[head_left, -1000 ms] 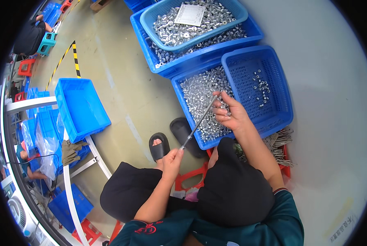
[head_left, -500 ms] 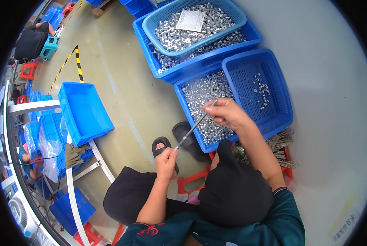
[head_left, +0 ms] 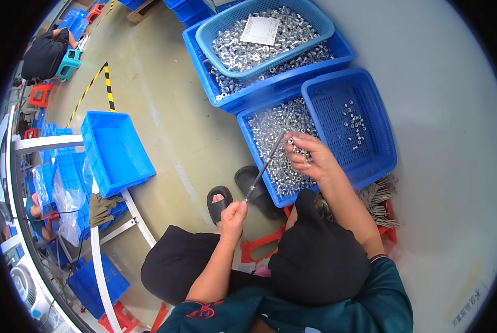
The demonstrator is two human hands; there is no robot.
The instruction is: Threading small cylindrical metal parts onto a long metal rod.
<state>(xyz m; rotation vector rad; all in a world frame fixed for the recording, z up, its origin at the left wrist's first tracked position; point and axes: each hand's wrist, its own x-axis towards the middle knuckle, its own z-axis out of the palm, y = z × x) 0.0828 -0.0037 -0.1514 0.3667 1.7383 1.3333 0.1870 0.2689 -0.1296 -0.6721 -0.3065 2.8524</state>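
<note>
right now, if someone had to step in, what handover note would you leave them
Left hand: shut on the lower end of a thin metal rod, held slanting upward.
Right hand: grip closed on small metal nuts at the rod's upper tip, over the blue bin of nuts.
Blue mesh basket to the right holds only a few nuts.
Whether any nuts are on the rod yet cannot be told; the bin is still well filled.

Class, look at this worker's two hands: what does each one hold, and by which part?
The left hand grips a thin metal rod by its lower end. The right hand pinches small silver nuts in its fingertips at the rod's upper end, over the blue crate.
</note>
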